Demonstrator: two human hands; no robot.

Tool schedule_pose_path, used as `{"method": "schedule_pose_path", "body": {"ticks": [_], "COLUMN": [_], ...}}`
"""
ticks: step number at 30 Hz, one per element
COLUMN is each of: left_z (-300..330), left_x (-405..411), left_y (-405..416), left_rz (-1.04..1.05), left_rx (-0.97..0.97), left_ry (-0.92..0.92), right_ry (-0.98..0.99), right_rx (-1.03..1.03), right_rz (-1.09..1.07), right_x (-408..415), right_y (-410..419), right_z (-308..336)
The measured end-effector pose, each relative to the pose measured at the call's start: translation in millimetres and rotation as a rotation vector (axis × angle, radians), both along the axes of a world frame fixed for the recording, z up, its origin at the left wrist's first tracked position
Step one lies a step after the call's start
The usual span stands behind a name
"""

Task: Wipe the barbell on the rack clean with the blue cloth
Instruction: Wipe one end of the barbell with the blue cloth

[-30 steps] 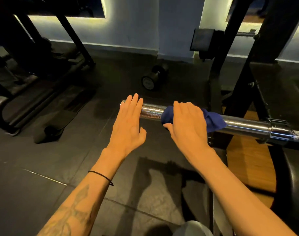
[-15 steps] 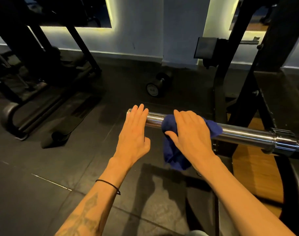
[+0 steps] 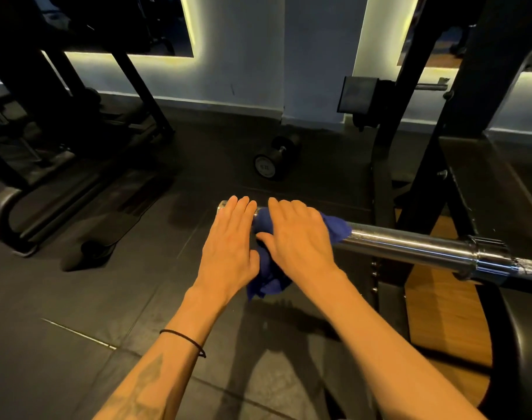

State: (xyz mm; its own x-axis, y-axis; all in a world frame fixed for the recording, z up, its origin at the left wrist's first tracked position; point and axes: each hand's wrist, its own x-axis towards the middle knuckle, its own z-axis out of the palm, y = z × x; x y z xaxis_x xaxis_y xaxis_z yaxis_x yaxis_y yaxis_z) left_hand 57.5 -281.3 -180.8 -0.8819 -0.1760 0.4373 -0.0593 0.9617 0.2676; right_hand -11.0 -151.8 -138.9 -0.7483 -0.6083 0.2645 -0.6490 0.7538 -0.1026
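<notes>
A single wide-angle view from the person's head looks forward and down, close over both forearms and the barbell [image 3: 410,242] end, facing the dark floor [image 3: 77,298] and the lit wall [image 3: 243,71] beyond.

a black dumbbell [image 3: 275,159] lies on the dark rubber tile floor [image 3: 77,298], near the foot of the pale wall [image 3: 237,56]. two dark mirrors [image 3: 107,22] hang on that wall, their edges lit by a yellowish glow. at the left stands a black exercise machine [image 3: 61,153] with slanted struts and a curved base tube. a strip of wooden platform [image 3: 449,298] shows at the right, and a black padded bench edge [image 3: 525,344] sits in the lower right corner.
</notes>
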Motion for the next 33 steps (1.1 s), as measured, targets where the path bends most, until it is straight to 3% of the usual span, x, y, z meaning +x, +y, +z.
{"method": "schedule_pose_path", "body": {"ticks": [4, 8, 11, 19, 28, 33], "left_z": [21.9, 44.4, 46.8, 0.2, 1.4, 0.0], "left_x": [-8.6, -31.3, -42.5, -26.2, -17.8, -19.6], "left_y": [-16.5, -27.6, -21.8, 9.4, -2.4, 3.3], "left_rz": [-0.074, -0.206, -0.175, -0.034, -0.112, -0.052], "left_rx": [-0.212, -0.216, -0.2, -0.122, -0.079, 0.003], "left_ry": [-0.073, -0.255, -0.388, 0.17, 0.005, 0.096], "right_ry": [-0.005, 0.003, 0.003, -0.04, 0.04, -0.003], "right_rx": [0.017, 0.002, 0.001, 0.036, 0.059, 0.074], "right_rz": [-0.09, -0.106, -0.099, 0.061, -0.187, -0.095], "right_x": [-6.7, -5.5, -3.9, -8.3, -15.4, -4.3], "right_y": [53.6, 67.8, 56.0, 5.5, 86.9, 47.7], "right_z": [-0.1, -9.1, -7.4, -5.6, -13.1, -5.0]}}
